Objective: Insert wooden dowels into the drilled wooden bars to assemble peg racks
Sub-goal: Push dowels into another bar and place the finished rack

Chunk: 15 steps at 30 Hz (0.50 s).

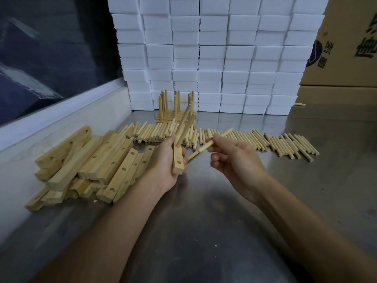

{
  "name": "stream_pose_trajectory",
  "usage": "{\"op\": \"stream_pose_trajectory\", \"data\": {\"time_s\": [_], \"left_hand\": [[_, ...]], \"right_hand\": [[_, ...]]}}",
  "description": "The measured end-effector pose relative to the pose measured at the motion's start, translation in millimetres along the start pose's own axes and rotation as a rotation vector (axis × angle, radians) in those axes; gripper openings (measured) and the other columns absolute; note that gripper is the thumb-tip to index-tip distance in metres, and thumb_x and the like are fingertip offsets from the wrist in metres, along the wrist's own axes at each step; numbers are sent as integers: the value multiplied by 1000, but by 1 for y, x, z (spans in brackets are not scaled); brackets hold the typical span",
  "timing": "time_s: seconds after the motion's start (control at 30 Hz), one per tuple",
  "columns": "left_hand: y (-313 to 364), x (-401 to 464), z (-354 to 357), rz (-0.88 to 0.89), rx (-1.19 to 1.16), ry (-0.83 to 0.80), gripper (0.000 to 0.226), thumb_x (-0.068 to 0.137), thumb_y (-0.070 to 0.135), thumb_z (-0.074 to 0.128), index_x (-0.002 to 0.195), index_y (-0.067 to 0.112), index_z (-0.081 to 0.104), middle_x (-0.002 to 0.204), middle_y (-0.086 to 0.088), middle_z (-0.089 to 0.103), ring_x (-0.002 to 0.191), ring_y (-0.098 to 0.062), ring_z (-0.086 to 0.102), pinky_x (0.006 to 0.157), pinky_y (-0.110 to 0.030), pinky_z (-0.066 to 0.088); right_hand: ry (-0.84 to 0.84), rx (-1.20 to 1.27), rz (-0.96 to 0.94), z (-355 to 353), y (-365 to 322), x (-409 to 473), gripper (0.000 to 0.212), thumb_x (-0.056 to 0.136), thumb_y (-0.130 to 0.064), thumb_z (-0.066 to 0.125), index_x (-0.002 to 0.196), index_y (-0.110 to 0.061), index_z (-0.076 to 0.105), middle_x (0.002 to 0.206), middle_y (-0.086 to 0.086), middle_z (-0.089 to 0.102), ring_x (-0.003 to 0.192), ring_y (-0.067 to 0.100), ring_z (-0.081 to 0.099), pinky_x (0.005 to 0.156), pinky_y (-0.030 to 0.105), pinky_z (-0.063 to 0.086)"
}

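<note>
Right hand [230,158] grip around dowel [214,140], beside left-held bar [177,158].

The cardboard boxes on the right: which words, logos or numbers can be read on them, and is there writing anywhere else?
Upper cardboard box: large dark Chinese characters, cut off by the frame edge, not readable.
Round dark logo on the same box: too blurred to read.
White boxes: no writing visible.

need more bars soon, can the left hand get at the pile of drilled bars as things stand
Probably not yet: the pile of drilled bars lies unobstructed beside the left hand, but that hand already grips a bar.
</note>
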<state>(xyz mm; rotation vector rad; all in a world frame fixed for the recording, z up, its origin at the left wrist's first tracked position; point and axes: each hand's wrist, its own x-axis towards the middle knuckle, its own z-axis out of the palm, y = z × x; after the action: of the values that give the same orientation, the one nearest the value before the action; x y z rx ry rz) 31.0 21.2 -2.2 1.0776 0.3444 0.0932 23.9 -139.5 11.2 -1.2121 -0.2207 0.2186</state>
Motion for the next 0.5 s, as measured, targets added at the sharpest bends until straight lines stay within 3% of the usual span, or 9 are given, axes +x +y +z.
{"op": "stream_pose_trajectory", "data": {"time_s": [0.13,0.27,0.4,0.5], "left_hand": [[-2,-3,5,-4,-17,4,30,103,31,44,84,11,54,54,-2,48,34,-11,39,32,-16,28],[-2,-3,6,-9,-17,1,31,103,33,44,85,11,57,56,-3,47,35,-13,41,33,-15,29],[-2,-4,5,-14,-13,-16,29,103,34,44,94,10,59,56,-2,48,36,-12,43,33,-16,30],[-3,-5,5,-12,0,-32,32,103,35,43,95,9,61,55,-1,52,35,-11,44,33,-17,32]], "right_hand": [[-5,-116,-97,11,7,-6,18,96,-16,62,97,-2,73,75,4,70,66,11,63,65,22,55],[-1,-163,-165,19,9,-9,15,95,-9,63,109,-3,63,76,6,74,67,15,70,67,25,59],[1,-206,-261,23,11,-13,35,93,-4,65,124,-12,51,81,15,75,70,18,73,66,25,59],[12,-315,-378,23,15,-14,45,91,-4,68,127,-20,48,81,10,75,74,16,74,68,23,57]]}}
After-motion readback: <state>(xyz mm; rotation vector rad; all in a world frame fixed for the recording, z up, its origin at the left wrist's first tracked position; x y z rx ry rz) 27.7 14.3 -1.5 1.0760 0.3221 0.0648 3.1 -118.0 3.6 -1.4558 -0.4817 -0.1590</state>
